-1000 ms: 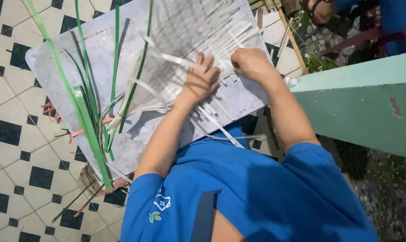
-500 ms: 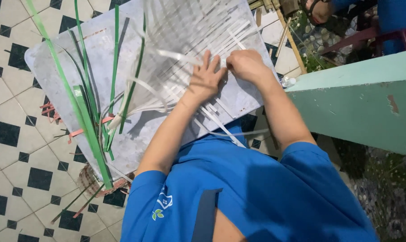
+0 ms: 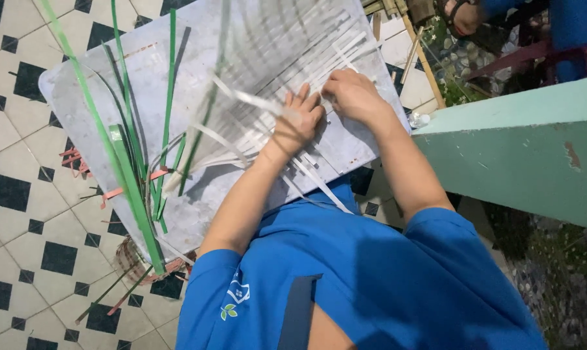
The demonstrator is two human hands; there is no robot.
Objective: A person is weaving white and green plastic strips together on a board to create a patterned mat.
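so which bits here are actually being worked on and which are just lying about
In use:
- left hand and right hand, both pressed on the white strips
- grey board under the strips

Lying about:
- green strips at the board's edge
- pink strips
- teal ledge

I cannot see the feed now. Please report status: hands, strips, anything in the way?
Left hand flat on white strips. Right hand pinching strips, beside left. Green strips lie apart on board. Nothing blocking.

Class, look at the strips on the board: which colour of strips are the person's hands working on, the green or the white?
The white strips: both the left hand and right hand press on them. The green strips lie untouched at the board's left side.
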